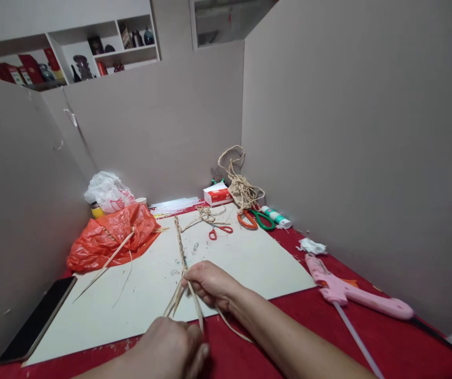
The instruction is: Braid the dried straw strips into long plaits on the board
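Observation:
A narrow braid of straw-coloured strands runs away from me over the white board. My right hand pinches the braid at its near end, where loose strands fan out toward me. Closer to me, my left hand is curled with its back to the camera, around the lower part of those strands. Its fingertips are mostly hidden. One long strand trails from below my right hand over the red cloth.
Left of the board are an orange-red plastic bag with straw strips and a phone. Red-handled scissors, a cord bundle and larger scissors lie at the back. A pink glue gun rests right on red cloth.

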Motion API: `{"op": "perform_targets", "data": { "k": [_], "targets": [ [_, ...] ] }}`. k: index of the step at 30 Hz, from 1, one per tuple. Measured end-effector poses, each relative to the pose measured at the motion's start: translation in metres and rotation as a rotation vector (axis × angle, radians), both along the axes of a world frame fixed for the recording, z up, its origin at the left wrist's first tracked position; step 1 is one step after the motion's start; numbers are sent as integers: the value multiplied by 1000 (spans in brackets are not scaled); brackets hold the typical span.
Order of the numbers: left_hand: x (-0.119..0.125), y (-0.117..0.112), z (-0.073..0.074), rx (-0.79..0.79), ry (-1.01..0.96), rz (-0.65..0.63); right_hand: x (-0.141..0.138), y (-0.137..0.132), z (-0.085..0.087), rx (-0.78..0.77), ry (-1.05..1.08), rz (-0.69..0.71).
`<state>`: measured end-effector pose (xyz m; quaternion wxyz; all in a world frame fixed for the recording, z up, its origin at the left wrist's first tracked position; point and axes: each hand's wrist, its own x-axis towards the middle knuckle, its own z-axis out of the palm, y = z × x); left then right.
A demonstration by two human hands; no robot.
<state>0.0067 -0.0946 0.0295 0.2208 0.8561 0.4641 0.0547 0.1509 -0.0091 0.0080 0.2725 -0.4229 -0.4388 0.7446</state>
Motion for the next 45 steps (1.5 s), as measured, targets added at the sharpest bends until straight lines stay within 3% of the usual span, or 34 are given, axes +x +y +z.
{"op": "perform_targets", "data": {
  "k": [2, 4, 5, 7, 8, 10, 13, 19, 23, 27, 34, 38, 45],
  "targets": [
    [-9, 3, 14, -7, -233, 107, 3, 3, -2, -36, 69, 34],
    [-16, 19, 23, 44, -513, 357, 5, 5, -5, -54, 131, 78],
    [-17, 29, 24, -25, -658, 459, 5, 6, -6, -57, 154, 97],
    [-16, 48, 19, -396, -871, 573, 5, 6, -7, -52, 183, 116],
    [-14, 55, 13, -584, -931, 570, 5, 6, -6, -44, 188, 122],
    [-9, 64, 0, -770, -1020, 523, 6, 5, -5, -28, 177, 131],
    [-4, 70, -11, -765, -968, 493, 7, 3, 0, -14, 124, 145],
    [-11, 79, -11, -566, -792, 398, 7, 4, -1, 158, -75, 112],
    [-14, 82, -14, -645, -792, 412, 5, 5, -6, 394, -265, 107],
    [-16, 84, -16, -723, -777, 423, 5, 4, -5, 500, -453, 149],
    [-15, 86, -27, -651, -814, 386, 5, -1, -7, 790, -683, 125],
    [-15, 89, -35, -601, -809, 360, 8, -7, -4, 837, -816, 145],
    [-13, 87, -34, -555, -763, 352, 16, -6, 5, 827, -822, 168]
  ]
}}
